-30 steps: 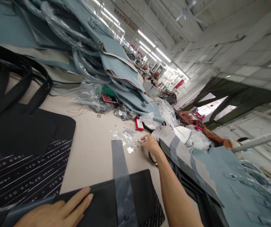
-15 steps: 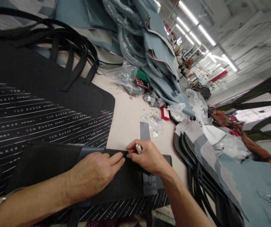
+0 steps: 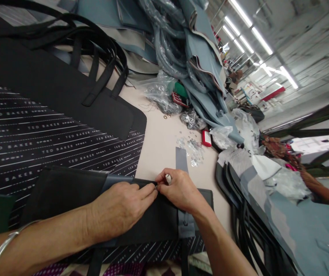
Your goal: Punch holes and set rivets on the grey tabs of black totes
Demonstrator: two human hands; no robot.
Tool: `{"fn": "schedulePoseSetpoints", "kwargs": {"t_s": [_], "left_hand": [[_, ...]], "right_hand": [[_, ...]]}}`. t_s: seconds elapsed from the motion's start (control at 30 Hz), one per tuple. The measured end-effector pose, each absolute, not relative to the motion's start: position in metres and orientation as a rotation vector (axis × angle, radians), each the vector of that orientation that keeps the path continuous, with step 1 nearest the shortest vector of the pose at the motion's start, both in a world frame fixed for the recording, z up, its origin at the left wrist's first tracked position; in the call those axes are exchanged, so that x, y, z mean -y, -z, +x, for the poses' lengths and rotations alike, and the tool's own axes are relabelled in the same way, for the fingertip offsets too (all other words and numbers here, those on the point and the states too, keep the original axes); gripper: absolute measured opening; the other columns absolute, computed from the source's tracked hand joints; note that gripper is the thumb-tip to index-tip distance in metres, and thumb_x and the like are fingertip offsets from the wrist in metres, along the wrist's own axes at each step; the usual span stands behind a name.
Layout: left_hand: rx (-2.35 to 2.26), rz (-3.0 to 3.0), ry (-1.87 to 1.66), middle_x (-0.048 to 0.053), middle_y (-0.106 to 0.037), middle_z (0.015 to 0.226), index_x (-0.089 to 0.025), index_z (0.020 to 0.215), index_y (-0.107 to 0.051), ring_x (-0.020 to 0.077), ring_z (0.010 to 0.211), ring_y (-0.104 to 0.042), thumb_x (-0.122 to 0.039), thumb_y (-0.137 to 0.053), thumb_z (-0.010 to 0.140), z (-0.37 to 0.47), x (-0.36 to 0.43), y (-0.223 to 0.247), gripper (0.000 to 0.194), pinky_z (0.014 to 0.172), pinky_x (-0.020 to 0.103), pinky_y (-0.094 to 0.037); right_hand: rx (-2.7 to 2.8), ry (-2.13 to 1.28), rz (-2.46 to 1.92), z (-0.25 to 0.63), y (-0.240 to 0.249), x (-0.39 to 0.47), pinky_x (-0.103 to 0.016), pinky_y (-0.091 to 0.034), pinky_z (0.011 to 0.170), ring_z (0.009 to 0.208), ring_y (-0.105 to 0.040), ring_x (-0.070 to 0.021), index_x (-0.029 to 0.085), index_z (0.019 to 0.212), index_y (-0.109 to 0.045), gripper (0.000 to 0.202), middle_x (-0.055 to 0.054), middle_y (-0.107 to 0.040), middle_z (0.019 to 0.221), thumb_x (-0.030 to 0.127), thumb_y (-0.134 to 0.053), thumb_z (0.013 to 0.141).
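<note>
The black panel (image 3: pixel 158 224) lies in front of the person, over printed black cloth (image 3: pixel 38 142). At its far edge the two hands now meet; one second ago the right hand was beyond it, beside the metal discs (image 3: pixel 194 151), and the left hand lay flatter on it.

The right hand (image 3: pixel 178 189) is closed around a short white stick (image 3: pixel 168 179), and its thumb and finger are at a tiny shiny piece (image 3: pixel 156 187) on the panel edge. The left hand (image 3: pixel 121 209) has its fingers close together, their tips at the same piece; if it grips, I cannot tell. The piece is too small and too covered to name.

The grey strip (image 3: pixel 181 158) crosses the panel, its middle hidden by the right hand. Beyond the panel are the discs and a red box (image 3: pixel 206 138). To its right, dark bag parts (image 3: pixel 224 184) are cut off below.
</note>
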State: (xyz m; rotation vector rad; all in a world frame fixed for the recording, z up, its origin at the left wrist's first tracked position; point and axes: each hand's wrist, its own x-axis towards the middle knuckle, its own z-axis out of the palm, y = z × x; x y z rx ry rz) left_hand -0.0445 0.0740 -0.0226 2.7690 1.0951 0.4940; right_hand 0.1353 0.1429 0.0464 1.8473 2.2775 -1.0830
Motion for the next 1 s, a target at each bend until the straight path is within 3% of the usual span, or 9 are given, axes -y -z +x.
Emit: {"fn": "schedulePoseSetpoints", "kwargs": {"t_s": [0.2,0.33,0.4,0.53,0.63,0.8,1.0], "left_hand": [[-1.1,2.783,-0.519,0.011,-0.069,0.134,-0.013,0.132,-0.064,0.0189,0.069,-0.068,-0.011,-0.053,0.091,-0.044,-0.075,0.021,0.043,0.059,0.036,-0.054],[-1.098,2.801,-0.487,0.011,-0.065,0.14,-0.014,0.133,-0.063,0.0179,0.069,-0.067,-0.01,-0.053,0.09,-0.043,-0.074,0.02,0.044,0.061,0.035,-0.054],[-1.094,2.799,-0.482,0.011,-0.066,0.14,-0.014,0.132,-0.063,0.0179,0.067,-0.067,-0.01,-0.054,0.09,-0.043,-0.075,0.018,0.043,0.061,0.036,-0.054],[-1.095,2.794,-0.462,0.009,-0.068,0.135,-0.014,0.129,-0.063,0.018,0.064,-0.065,-0.01,-0.056,0.089,-0.042,-0.077,0.015,0.042,0.059,0.037,-0.054],[-1.085,2.782,-0.458,0.008,-0.069,0.133,-0.016,0.127,-0.063,0.0175,0.062,-0.064,-0.01,-0.057,0.088,-0.042,-0.079,0.015,0.04,0.058,0.036,-0.053],[-1.081,2.749,-0.482,0.005,-0.069,0.132,-0.018,0.127,-0.063,0.0178,0.065,-0.065,-0.012,-0.056,0.091,-0.044,-0.077,0.018,0.037,0.059,0.036,-0.053],[-1.073,2.707,-0.584,0.006,-0.07,0.133,-0.017,0.126,-0.065,0.0189,0.067,-0.068,-0.011,-0.053,0.09,-0.044,-0.076,0.02,0.038,0.059,0.038,-0.055]], "right_hand": [[-2.212,1.244,1.9,0.146,-0.044,-0.14,-0.023,-0.041,0.057,0.058,-0.059,-0.0125,0.019,0.085,-0.073,0.014,0.004,-0.064,0.061,0.009,-0.065,0.078],[-2.289,1.522,2.183,0.158,-0.061,-0.129,-0.022,-0.034,0.048,0.048,-0.047,-0.0091,0.019,0.094,-0.074,0.014,0.004,-0.059,0.061,0.029,-0.065,0.088],[-2.322,1.928,2.43,0.162,-0.069,-0.123,-0.021,-0.032,0.045,0.046,-0.04,-0.0077,0.019,0.094,-0.072,0.021,0.007,-0.053,0.058,0.039,-0.07,0.087],[-2.03,3.022,2.614,0.164,-0.058,-0.122,-0.017,-0.027,0.04,0.039,-0.017,-0.006,0.023,0.083,-0.064,0.022,0.014,-0.022,0.049,0.041,-0.075,0.085],[-1.665,3.482,2.557,0.165,-0.032,-0.131,-0.015,-0.024,0.036,0.04,-0.006,-0.0071,0.023,0.077,-0.063,0.025,0.015,-0.013,0.049,0.043,-0.076,0.085],[-1.397,3.745,2.474,0.169,-0.003,-0.141,-0.014,-0.026,0.035,0.044,-0.002,-0.0076,0.021,0.073,-0.067,0.024,0.016,-0.012,0.051,0.039,-0.079,0.082],[-1.586,3.714,2.389,0.17,0.0,-0.141,-0.013,-0.026,0.034,0.044,0.0,-0.0075,0.022,0.075,-0.068,0.023,0.015,-0.011,0.052,0.04,-0.075,0.087]]}}
